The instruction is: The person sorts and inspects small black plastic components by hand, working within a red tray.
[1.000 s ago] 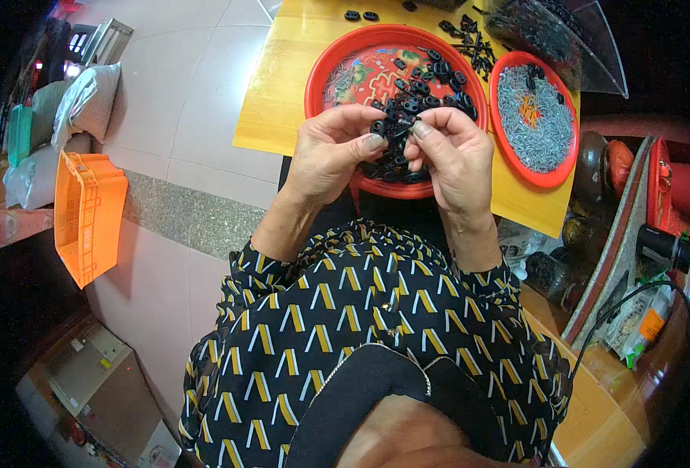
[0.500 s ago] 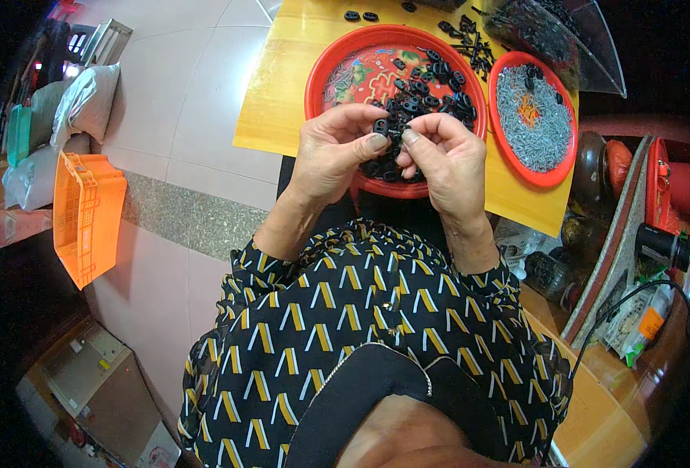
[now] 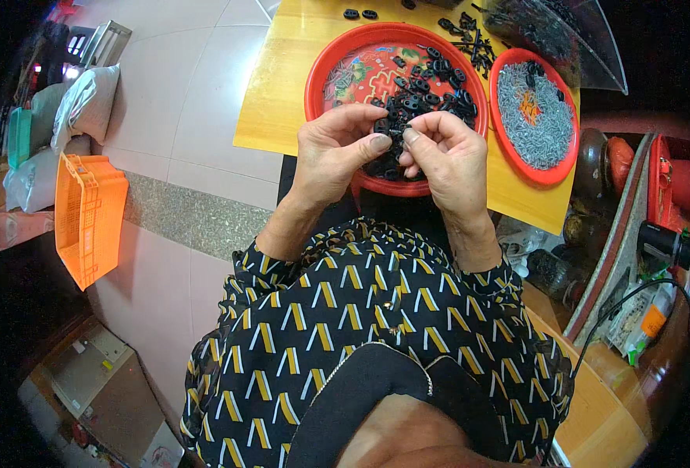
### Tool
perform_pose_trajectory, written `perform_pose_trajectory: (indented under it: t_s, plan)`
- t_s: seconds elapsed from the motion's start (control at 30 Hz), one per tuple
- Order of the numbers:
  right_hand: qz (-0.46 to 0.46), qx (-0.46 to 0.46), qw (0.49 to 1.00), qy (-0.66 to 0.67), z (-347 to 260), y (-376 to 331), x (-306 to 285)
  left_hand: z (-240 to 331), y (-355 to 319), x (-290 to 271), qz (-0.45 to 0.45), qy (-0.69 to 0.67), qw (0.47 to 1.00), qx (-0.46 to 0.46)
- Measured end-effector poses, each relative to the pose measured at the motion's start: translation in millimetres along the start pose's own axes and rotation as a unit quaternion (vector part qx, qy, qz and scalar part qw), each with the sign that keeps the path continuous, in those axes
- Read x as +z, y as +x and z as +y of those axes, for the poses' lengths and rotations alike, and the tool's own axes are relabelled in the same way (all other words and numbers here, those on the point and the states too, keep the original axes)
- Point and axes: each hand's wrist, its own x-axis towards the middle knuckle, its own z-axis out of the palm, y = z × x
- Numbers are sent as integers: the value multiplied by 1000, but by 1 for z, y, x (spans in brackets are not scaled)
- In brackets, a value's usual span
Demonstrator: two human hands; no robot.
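Black plastic clips [image 3: 427,86] are filling a red tray [image 3: 321,86] on the yellow bench [image 3: 271,101]; left hand [image 3: 337,148] and right hand [image 3: 446,156] are pinching one small clip [image 3: 392,140] together over the tray's near rim.

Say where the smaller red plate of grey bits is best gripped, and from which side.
Grip the smaller red plate by its raised rim at the near edge, coming from the right hand's side. That rim looks bare, while the clear plastic sheet crowds its far edge.

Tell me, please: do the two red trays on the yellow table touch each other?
Cannot tell. In the head view the large red tray and small red tray meet rim to rim, with no visible gap.
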Motion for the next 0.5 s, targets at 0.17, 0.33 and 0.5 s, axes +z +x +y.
perform_pose_trajectory:
  t_s: [0.17,0.33,0.5]
  plan:
    - [-10,1,1000,1,-4,-1,0,-2,1,-1,0,-38,999,-26]
    - [-11,1,1000,-9,-3,0,-1,-8,2,-3,-31,-138,988,-61]
    - [-13,5,1000,-15,-2,0,-3,-7,1,-2,-19,-103,994,-41]
